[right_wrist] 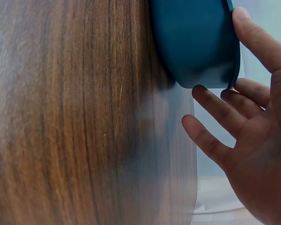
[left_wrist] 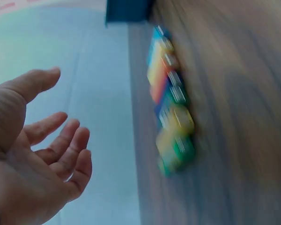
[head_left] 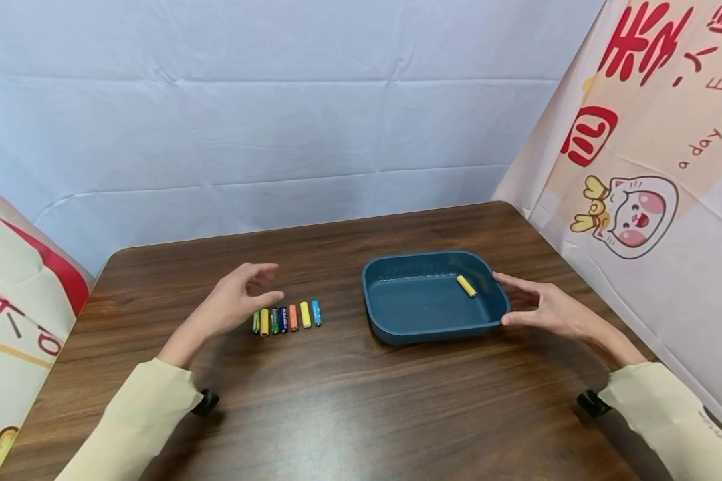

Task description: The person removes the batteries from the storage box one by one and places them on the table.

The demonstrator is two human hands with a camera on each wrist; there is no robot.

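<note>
Several AA-size batteries (head_left: 283, 320) lie side by side in a row on the table, coloured green, yellow, dark blue, orange and light blue. My left hand (head_left: 236, 299) hovers close by the row's left end, fingers loosely bent and thumb apart, holding nothing. In the left wrist view the batteries (left_wrist: 171, 96) look blurred beside that hand (left_wrist: 42, 145). A dark blue rectangular tray (head_left: 424, 332) stands to the right, with one yellow battery (head_left: 466, 286) inside near its right end. My right hand (head_left: 547, 308) touches the tray's right end from outside, its fingers extended and spread.
A dark wood-grain table (head_left: 337, 407) carries everything. White cloth (head_left: 247, 133) hangs behind its far edge. Printed cloths hang at both sides, the right one (head_left: 638, 200) running close along the table's right edge. Each forearm wears a black band (head_left: 206, 403) near the cuff.
</note>
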